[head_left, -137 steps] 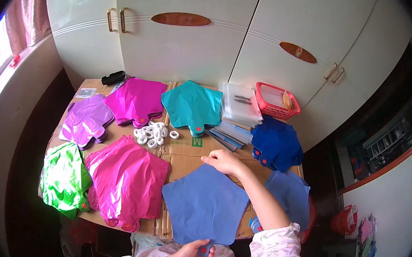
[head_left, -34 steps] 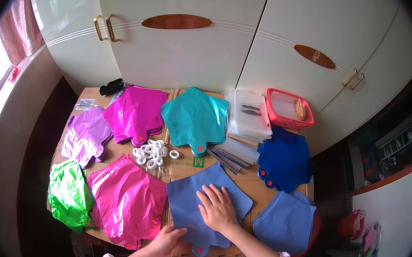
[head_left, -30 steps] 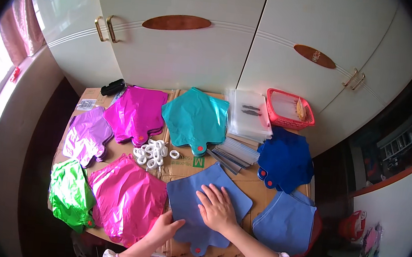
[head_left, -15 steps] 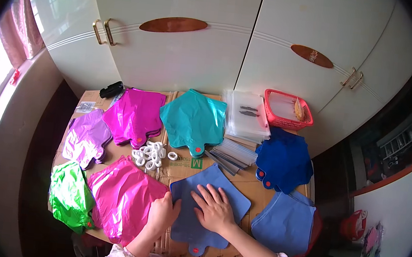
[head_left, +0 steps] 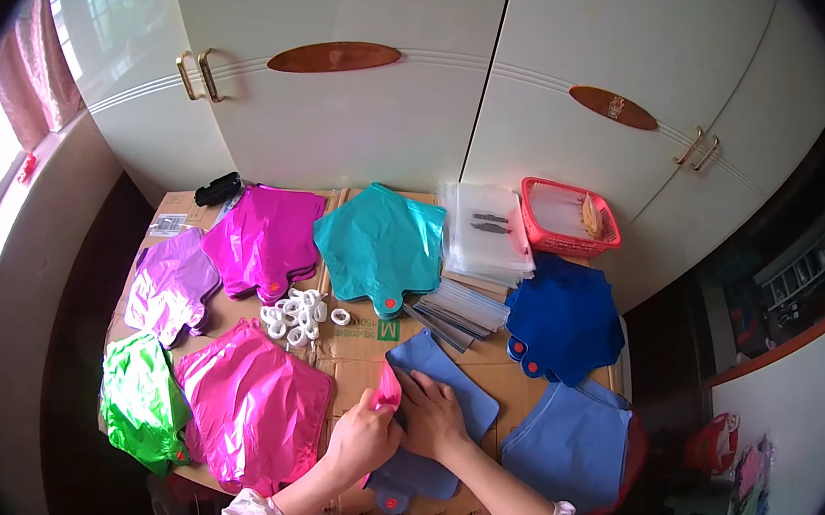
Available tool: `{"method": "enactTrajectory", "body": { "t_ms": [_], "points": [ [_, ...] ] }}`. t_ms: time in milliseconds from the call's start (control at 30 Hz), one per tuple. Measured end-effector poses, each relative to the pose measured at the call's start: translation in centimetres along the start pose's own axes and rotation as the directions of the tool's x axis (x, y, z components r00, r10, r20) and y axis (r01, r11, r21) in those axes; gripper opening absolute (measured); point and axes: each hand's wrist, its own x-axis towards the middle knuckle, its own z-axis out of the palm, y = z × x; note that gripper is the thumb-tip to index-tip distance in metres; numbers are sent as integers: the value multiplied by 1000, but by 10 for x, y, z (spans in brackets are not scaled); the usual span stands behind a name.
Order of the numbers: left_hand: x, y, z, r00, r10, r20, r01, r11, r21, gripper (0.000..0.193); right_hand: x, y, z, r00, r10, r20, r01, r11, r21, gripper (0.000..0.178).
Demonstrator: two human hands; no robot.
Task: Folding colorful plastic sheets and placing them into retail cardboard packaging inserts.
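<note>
A flat, blue, many-cornered foil piece [head_left: 464,389] lies in front of me, with a rounded tab and red dot at its near edge. It resembles an uninflated foil balloon. My left hand [head_left: 365,439] is closed on its left edge, lifted and folded over so a pink underside shows. Lying flat on the piece, my right hand [head_left: 435,423] has its fingers stretched out beside the fold. Left of my left hand is a shiny pink foil piece [head_left: 252,402]. Another blue piece [head_left: 564,444] lies right of my right forearm.
Around the cardboard-topped table [head_left: 350,377] lie green [head_left: 138,398], lilac [head_left: 169,282], magenta [head_left: 262,237], teal [head_left: 379,244] and dark blue [head_left: 567,319] foil stacks. White rings [head_left: 298,316], clear strips [head_left: 462,311], clear plastic sleeves [head_left: 484,230] and a red basket [head_left: 567,242] are farther back.
My left hand has moved right and lifted the blue piece's left edge over, exposing pink. My right hand stays on the piece, its fingers now closer to my left hand.
</note>
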Motion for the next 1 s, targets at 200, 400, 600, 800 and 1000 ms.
{"method": "enactTrajectory", "body": {
  "t_ms": [200,400,600,800,1000],
  "points": [
    [-3,7,3,998,49,-45,-47,998,39,13,2,1,2,999,33,5,-33,999,32,54],
    [-3,2,-14,994,-48,-100,52,998,32,11,10,-3,-12,994,56,98,-57,998,14,65],
    [-1,-29,-16,960,-279,-19,279,956,87,25,11,1,-8,997,-5,74,6,1000,-18,65],
    [7,-30,-21,924,-379,-55,376,871,316,35,12,0,-5,993,1,116,7,997,-71,61],
    [13,-37,-20,897,-417,-142,441,861,252,35,11,0,-5,995,-17,97,22,998,-60,59]
  ]
}}
